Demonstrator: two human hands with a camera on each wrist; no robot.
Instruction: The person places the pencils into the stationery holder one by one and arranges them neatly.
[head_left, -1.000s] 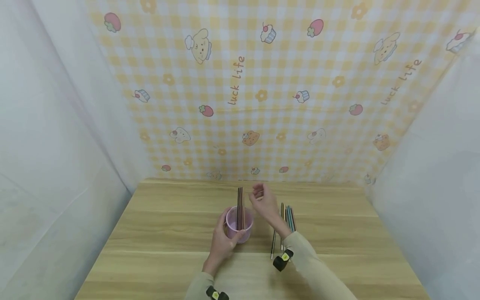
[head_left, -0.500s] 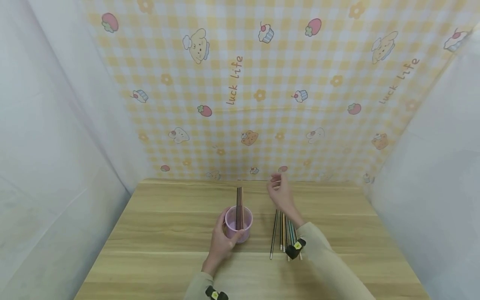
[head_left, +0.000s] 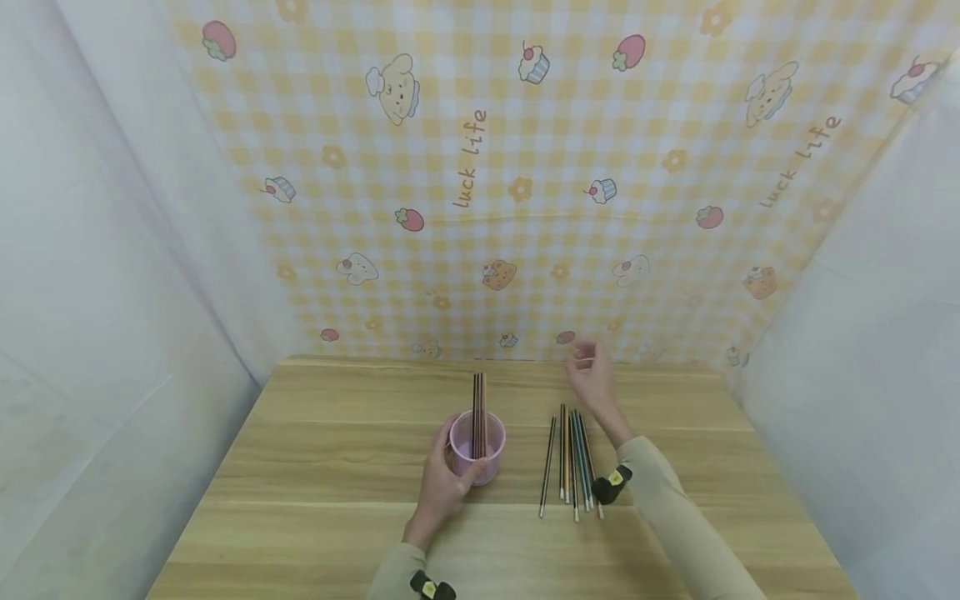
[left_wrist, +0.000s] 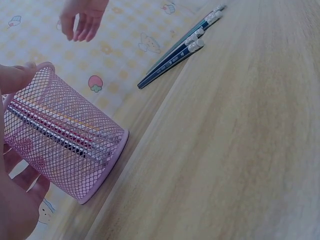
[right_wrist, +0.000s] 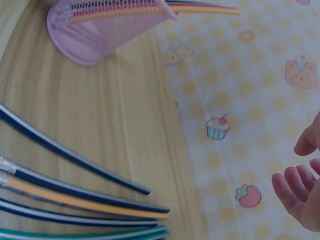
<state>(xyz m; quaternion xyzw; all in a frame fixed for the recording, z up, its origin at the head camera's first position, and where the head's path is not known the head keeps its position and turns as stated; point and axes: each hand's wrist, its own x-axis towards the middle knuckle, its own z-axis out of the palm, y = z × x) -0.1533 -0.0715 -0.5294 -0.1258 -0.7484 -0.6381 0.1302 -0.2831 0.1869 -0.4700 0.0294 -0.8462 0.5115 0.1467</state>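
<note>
bare table [head_left: 337, 467] left, pencils [head_left: 573, 458] beside cup [head_left: 477, 450]

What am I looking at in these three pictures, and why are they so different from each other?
A person works at a wooden table and wears three cameras. One picture comes from the head and looks down at both hands. The other two come from the wrists, so they look tilted and very close.

The left hand holds a pink mesh cup, its fingers curled round it. A few pencils stand in the cup. The right hand is raised over the table with relaxed fingers and holds nothing. More pencils lie side by side on the table, right of the cup. Behind is a yellow checked cloth with cartoon drawings.
</note>
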